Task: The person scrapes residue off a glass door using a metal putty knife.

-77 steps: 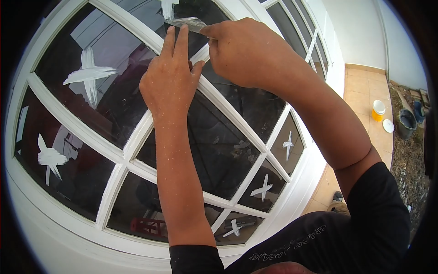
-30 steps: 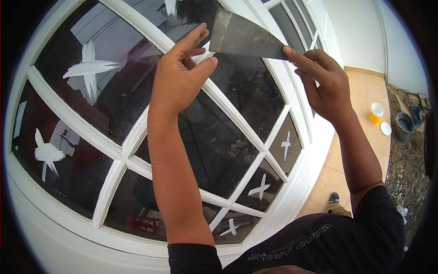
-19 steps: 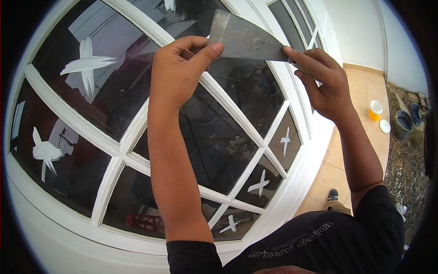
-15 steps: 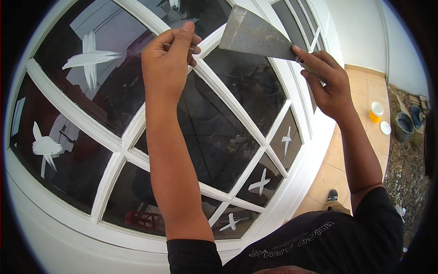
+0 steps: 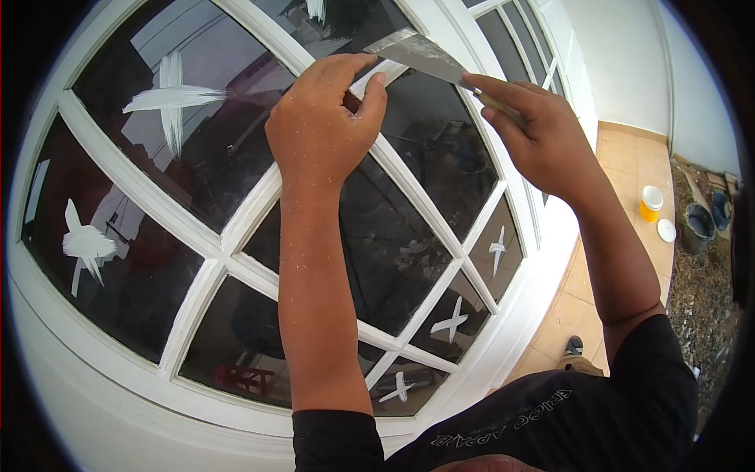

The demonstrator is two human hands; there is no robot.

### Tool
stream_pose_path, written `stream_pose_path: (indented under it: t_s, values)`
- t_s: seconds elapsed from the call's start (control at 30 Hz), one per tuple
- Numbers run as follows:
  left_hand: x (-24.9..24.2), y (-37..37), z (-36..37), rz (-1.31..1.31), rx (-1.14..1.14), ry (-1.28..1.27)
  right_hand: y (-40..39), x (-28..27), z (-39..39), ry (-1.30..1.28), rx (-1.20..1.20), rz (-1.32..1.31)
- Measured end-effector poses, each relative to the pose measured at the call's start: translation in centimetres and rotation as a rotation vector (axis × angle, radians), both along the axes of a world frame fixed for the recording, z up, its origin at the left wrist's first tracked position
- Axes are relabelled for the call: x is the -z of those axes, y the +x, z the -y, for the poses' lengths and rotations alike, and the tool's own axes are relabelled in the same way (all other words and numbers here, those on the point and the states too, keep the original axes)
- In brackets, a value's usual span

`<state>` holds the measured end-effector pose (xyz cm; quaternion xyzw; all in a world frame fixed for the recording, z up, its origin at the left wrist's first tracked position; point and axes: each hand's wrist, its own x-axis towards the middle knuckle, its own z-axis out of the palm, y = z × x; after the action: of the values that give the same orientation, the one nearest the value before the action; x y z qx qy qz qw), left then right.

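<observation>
Head view: scraper (image 5: pixel 421 55) before the far panes (image 5: pixel 350 30)

My right grip (image 5: pixel 543 138) clenches the handle (image 5: pixel 501 106), probably to leave the blade (image 5: pixel 440 64) free. My released left grip (image 5: pixel 318 114), thumb (image 5: pixel 375 93) parted, is at the blade's left end; touching or not, I cannot tell.
</observation>
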<state>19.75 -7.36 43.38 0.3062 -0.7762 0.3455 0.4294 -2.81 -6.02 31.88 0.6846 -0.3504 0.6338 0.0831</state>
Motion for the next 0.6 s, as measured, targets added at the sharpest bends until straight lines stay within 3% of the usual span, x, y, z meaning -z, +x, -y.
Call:
stream_pose_path:
  t_s: [0.17, 0.27, 0.6]
  values:
    - [0.5, 0.3, 1.0, 0.274, -0.271, -0.209, 3.5, -3.5, 0.8, 0.062, -0.018, 0.005]
    - [0.6, 0.0, 0.8, 0.334, -0.439, -0.156, 5.0, -4.4, 2.4, 0.05, -0.007, 0.01]
    - [0.9, 0.0, 1.3, 0.328, -0.46, -0.199, 6.3, -4.9, 3.0, 0.021, 0.038, -0.01]
